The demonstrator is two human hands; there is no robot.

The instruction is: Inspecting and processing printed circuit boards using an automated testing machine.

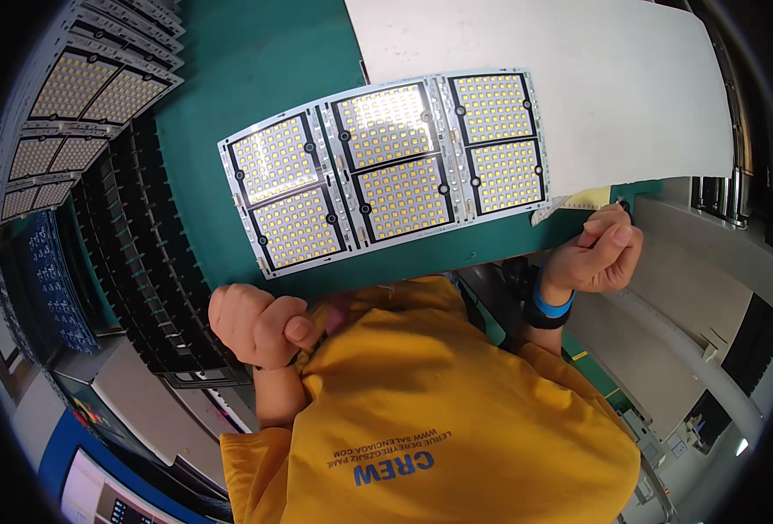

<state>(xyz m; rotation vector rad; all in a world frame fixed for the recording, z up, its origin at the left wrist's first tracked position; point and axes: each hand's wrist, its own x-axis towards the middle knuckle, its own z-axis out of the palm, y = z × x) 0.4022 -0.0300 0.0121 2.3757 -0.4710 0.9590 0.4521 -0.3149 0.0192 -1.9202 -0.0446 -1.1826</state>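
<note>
A white LED circuit board panel (399, 162) lies flat on the green mat (255, 44) in front of me. Rows of small yellowish LEDs fill its several black-framed sections. My left hand (260, 325) is curled into a loose fist just below the panel's near left corner, apart from it. Nothing shows between its fingers. To the right of the panel, my right hand (597, 255) is also closed, at the mat's near right edge, with no object visible in it. Close by its fingertips is a pale yellow strip (585, 199), partly under a white sheet (543, 79).
A stack of similar LED panels (89, 92) stands upright at the far left. Beside it runs a black slotted rack (133, 218). Blue circuit boards (54, 279) stand further left. A grey machine frame (709, 231) lies to the right, and a screen (98, 493) is at the lower left.
</note>
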